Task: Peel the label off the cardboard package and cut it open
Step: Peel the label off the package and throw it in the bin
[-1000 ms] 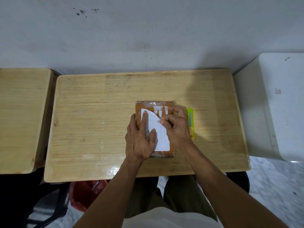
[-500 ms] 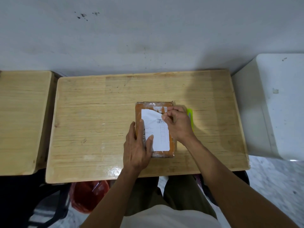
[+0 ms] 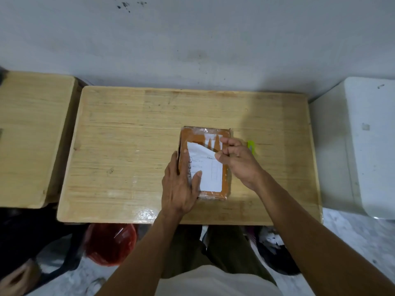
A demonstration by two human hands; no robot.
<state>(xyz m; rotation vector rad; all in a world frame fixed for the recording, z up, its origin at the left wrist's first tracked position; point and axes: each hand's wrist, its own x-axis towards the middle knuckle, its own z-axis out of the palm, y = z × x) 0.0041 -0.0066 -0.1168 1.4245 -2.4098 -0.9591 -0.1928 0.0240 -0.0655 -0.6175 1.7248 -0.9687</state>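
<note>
Orange cardboard pkg [image 3: 224,184] lies flat on our wooden table [image 3: 128,146], our left hand [image 3: 180,186] pressing it w/ straight fingers, thumb on the white label [image 3: 208,169], while our right hand [image 3: 237,160] pinches the label's lifted far corner, green cutter [image 3: 251,146] just beyond its knuckles.

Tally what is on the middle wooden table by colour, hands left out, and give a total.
Orange-brown: 1, the cardboard package
White: 1, the label stuck on the package, its far corner peeled up
Yellow-green: 1, a tool right of the package, mostly hidden by the right hand
Total: 3
</note>
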